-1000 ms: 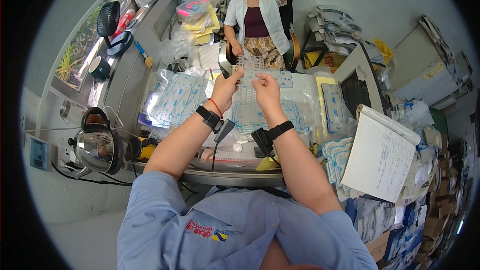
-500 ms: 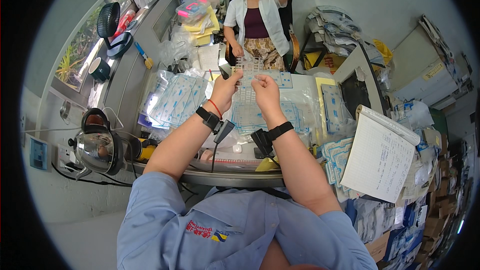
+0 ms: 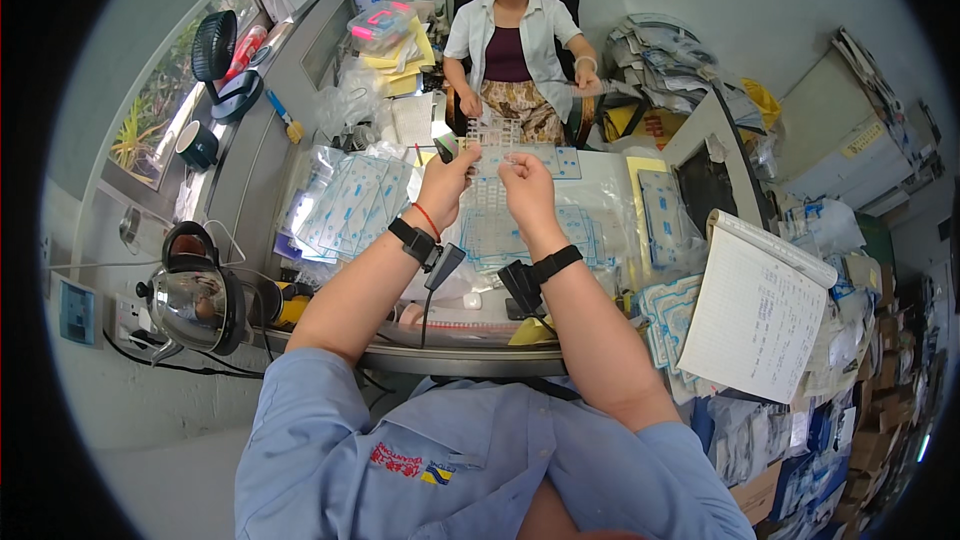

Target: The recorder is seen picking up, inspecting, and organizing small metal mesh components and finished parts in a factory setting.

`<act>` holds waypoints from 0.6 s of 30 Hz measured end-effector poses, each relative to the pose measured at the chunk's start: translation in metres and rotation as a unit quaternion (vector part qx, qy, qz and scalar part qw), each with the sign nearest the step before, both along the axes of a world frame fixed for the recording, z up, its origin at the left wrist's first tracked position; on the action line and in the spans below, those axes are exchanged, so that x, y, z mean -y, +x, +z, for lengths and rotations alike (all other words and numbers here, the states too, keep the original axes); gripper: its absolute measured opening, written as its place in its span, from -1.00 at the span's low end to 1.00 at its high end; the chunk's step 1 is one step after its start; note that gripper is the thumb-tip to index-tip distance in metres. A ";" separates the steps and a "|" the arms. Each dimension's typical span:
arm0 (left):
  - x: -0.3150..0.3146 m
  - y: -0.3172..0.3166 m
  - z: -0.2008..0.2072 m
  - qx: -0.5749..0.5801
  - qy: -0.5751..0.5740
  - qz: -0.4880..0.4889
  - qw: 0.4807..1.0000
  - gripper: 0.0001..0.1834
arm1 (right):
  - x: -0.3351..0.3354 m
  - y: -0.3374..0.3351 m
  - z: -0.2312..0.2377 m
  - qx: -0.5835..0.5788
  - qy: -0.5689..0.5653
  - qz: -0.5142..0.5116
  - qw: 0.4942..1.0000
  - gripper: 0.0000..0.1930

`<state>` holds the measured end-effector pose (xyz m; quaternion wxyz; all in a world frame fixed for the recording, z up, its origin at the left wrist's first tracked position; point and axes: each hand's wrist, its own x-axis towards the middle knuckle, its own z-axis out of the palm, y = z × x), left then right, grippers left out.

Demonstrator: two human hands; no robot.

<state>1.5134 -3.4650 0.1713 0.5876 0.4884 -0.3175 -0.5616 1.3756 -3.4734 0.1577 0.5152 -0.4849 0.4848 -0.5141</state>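
A clear plastic sheet with a grid of small cut-outs (image 3: 492, 130) is held up over the desk. My left hand (image 3: 448, 185) is closed on its left edge, thumb on top. My right hand (image 3: 528, 188) pinches at the sheet's right side; its fingertips are curled, and what lies between them is too small to make out. A small dark object (image 3: 444, 149) shows beside my left thumb; I cannot tell whether it is held. Below the hands lie clear sheets with blue markings (image 3: 540, 230), and more blue-marked sheets (image 3: 355, 202) lie to the left.
Across the desk sits a person (image 3: 512, 50). A steel kettle (image 3: 195, 290) stands at the left, with a dark mug (image 3: 198, 143) and a black fan (image 3: 214, 48) on the ledge. An open notebook (image 3: 755, 315) and stacked blue-edged sheets (image 3: 668, 315) lie at the right.
The person opposite has lowered a raised arm to the chair's armrest and brought the head down. My hands stay at the plastic sheet, with only slight movement.
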 end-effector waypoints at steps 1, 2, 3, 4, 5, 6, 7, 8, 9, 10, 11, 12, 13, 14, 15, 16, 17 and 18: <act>-0.001 0.000 0.000 0.000 0.000 0.000 1.000 -0.82 | -0.001 0.000 0.001 0.004 0.000 0.001 1.000 -0.77; 0.000 0.000 -0.001 0.001 0.001 0.001 1.000 -0.82 | 0.000 0.000 -0.001 0.004 -0.001 0.000 1.000 -0.77; 0.000 0.000 -0.001 0.003 0.002 0.002 1.000 -0.82 | 0.001 0.000 -0.003 0.000 -0.001 -0.001 1.000 -0.77; 0.000 0.000 -0.001 0.003 0.001 0.001 1.000 -0.82 | 0.001 0.000 -0.004 -0.004 0.000 -0.002 1.000 -0.77; 0.000 0.000 -0.001 0.002 0.002 0.001 1.000 -0.82 | 0.000 0.001 -0.004 -0.005 -0.001 -0.002 1.000 -0.77; -0.001 0.001 -0.002 0.001 0.003 0.002 1.000 -0.82 | 0.000 0.001 -0.003 -0.006 0.002 -0.003 1.000 -0.77; -0.001 0.002 -0.002 0.000 0.003 0.002 1.000 -0.82 | -0.001 0.003 -0.002 -0.008 0.004 -0.003 1.000 -0.77; 0.000 0.002 -0.003 0.000 0.004 0.002 1.000 -0.82 | 0.000 0.003 -0.004 -0.009 0.004 -0.005 1.000 -0.77; 0.000 0.002 -0.003 -0.001 0.005 0.001 1.000 -0.82 | 0.001 0.003 -0.006 -0.008 -0.004 -0.005 1.000 -0.76; 0.000 0.003 -0.004 -0.002 0.004 0.000 1.000 -0.82 | 0.002 0.003 -0.008 -0.007 -0.012 -0.005 1.000 -0.76; 0.001 0.003 -0.004 -0.001 0.003 0.001 1.000 -0.83 | 0.002 0.003 -0.008 -0.003 -0.011 -0.005 1.000 -0.76; 0.002 0.002 -0.004 0.001 0.002 0.003 1.000 -0.84 | 0.002 0.002 -0.007 -0.003 -0.009 -0.004 1.000 -0.76; 0.002 0.000 -0.004 0.005 0.002 0.002 1.000 -0.84 | 0.002 0.001 -0.007 -0.002 -0.006 -0.002 1.000 -0.76; 0.002 0.001 -0.004 0.003 0.004 0.006 1.000 -0.84 | 0.002 0.001 -0.007 -0.004 -0.006 -0.003 1.000 -0.76; 0.002 0.001 -0.004 0.001 0.005 0.009 1.000 -0.85 | 0.002 0.001 -0.006 -0.007 0.002 0.007 1.000 -0.76; 0.002 0.001 -0.004 0.000 0.005 0.009 1.000 -0.85 | 0.002 0.002 -0.006 -0.010 0.010 0.017 1.000 -0.75; 0.001 0.001 -0.004 -0.003 0.006 0.007 1.000 -0.85 | 0.002 0.002 -0.006 -0.011 0.010 0.017 1.000 -0.75; 0.001 0.001 -0.004 -0.005 0.006 0.006 1.000 -0.85 | 0.002 0.002 -0.006 -0.002 0.006 0.010 1.000 -0.76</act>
